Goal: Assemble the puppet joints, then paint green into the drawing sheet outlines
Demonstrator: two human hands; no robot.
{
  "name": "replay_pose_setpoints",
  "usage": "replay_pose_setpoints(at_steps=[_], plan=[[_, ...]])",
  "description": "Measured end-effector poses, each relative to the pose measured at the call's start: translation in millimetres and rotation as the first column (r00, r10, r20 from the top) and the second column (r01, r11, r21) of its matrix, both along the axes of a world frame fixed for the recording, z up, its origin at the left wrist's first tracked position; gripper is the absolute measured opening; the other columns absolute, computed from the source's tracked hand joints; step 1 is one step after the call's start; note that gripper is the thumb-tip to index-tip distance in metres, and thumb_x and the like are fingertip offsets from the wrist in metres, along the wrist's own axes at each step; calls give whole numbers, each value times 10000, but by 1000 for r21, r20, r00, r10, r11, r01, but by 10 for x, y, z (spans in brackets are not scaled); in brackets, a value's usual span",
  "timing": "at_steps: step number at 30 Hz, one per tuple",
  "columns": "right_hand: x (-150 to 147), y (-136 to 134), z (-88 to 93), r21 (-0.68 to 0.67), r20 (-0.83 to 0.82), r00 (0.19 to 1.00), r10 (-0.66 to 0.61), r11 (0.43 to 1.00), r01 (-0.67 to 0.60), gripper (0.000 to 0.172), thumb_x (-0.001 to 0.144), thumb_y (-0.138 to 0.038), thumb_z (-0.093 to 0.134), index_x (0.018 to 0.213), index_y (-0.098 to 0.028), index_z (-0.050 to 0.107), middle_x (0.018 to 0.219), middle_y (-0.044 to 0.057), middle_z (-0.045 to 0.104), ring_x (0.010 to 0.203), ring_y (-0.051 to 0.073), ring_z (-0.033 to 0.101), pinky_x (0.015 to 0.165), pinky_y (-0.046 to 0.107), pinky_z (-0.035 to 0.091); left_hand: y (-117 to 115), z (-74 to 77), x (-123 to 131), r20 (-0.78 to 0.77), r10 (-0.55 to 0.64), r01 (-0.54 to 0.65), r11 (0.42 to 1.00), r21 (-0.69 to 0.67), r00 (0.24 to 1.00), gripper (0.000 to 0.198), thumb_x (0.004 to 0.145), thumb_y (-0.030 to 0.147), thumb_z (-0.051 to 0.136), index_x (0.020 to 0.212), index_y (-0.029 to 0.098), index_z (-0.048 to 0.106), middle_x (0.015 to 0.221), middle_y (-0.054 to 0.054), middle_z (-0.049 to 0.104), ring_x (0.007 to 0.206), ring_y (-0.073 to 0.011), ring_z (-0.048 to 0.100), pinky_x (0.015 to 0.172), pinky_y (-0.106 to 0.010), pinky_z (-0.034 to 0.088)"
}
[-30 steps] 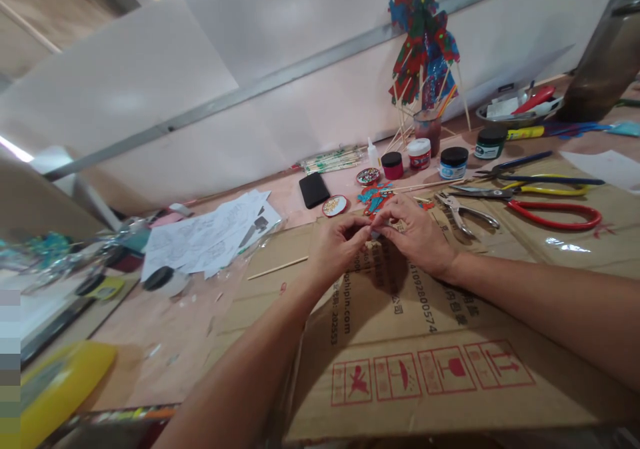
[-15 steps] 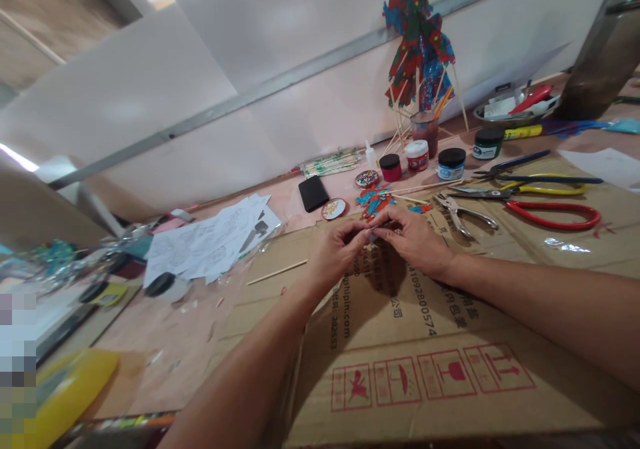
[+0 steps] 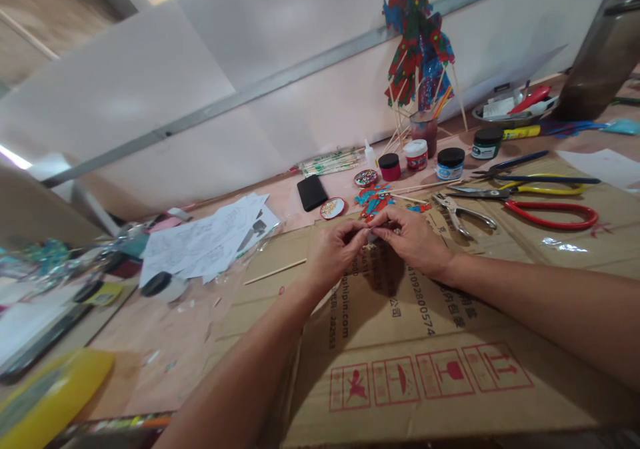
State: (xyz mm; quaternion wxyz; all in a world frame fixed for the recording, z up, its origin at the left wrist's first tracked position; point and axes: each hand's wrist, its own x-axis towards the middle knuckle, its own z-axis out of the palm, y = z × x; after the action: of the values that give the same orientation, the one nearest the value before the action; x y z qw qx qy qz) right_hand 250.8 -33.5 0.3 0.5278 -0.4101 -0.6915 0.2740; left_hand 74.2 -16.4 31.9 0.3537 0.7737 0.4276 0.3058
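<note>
My left hand point(image 3: 337, 252) and my right hand point(image 3: 413, 239) meet fingertip to fingertip above the cardboard sheet point(image 3: 395, 416). Both are closed in a pinch around something small, mostly hidden by the fingers; I cannot make out what it is. Just beyond the fingertips lie red and blue painted cut-out pieces point(image 3: 374, 200), some with thin wooden sticks. A lone wooden stick point(image 3: 275, 272) rests on the cardboard left of my left hand. Silver pliers point(image 3: 456, 217) lie close to the right hand's far side.
Red-handled scissors point(image 3: 553, 214) and blue-and-yellow-handled tools lie at the right. Paint jars point(image 3: 451, 164) stand behind, near a cup point(image 3: 424, 132) below painted pieces on sticks. A black box point(image 3: 312, 193), a dish of beads point(image 3: 333, 208) and printed papers point(image 3: 205, 236) are further left.
The view has shifted very slightly. Both hands stay pinched together in nearly the same place.
</note>
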Motion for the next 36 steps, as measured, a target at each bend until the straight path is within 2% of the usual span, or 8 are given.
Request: replay_pose_setpoints(at_steps=[6, 11, 14, 28, 36], plan=[[-34, -13, -4, 37, -98, 995, 34, 999, -30, 86, 866, -156, 603, 917, -218, 634, 883, 6, 673, 809, 141, 622, 763, 303, 508, -12, 19, 22, 61, 4, -3, 1000, -5, 998, 195, 862, 321, 584, 864, 164, 699, 665, -1, 610, 557, -107, 538, 558, -229, 453], [-25, -17, -9, 148, -31, 1000, 4, 989, 1, 99, 884, -167, 591, 808, -217, 630, 827, 15, 642, 822, 160, 591, 772, 321, 493, -33, 38, 21, 47, 6, -5, 1000, -11, 999, 218, 868, 322, 569, 898, 159, 712, 683, -5, 624, 565, -110, 558, 566, -229, 464], [-12, -22, 4, 165, 0, 1000, 2, 986, -2, 125, 890, -163, 589, 780, -214, 619, 815, 15, 633, 828, 160, 584, 787, 320, 484, -37, 47, 17, 47, 8, -7, 1000, -25, 999, 228, 865, 326, 566, 874, 154, 716, 691, -8, 627, 577, -114, 568, 572, -228, 474], [-17, -24, 9, 80, -9, 1000, -5, 997, 6, 74, 870, -145, 590, 843, -213, 603, 844, 9, 627, 813, 152, 584, 751, 313, 490, 17, 20, 2, 64, -25, 27, 999, -38, 998, 257, 875, 384, 592, 845, 154, 703, 663, -8, 641, 566, -111, 582, 578, -228, 502], [-26, -20, 7, 28, -56, 998, 7, 1000, -5, 73, 870, -146, 584, 865, -204, 629, 860, 13, 665, 817, 150, 617, 767, 317, 502, 23, -11, -4, 66, -7, 9, 1000, -16, 998, 247, 884, 369, 581, 905, 154, 701, 665, 1, 632, 554, -108, 581, 553, -220, 464]])
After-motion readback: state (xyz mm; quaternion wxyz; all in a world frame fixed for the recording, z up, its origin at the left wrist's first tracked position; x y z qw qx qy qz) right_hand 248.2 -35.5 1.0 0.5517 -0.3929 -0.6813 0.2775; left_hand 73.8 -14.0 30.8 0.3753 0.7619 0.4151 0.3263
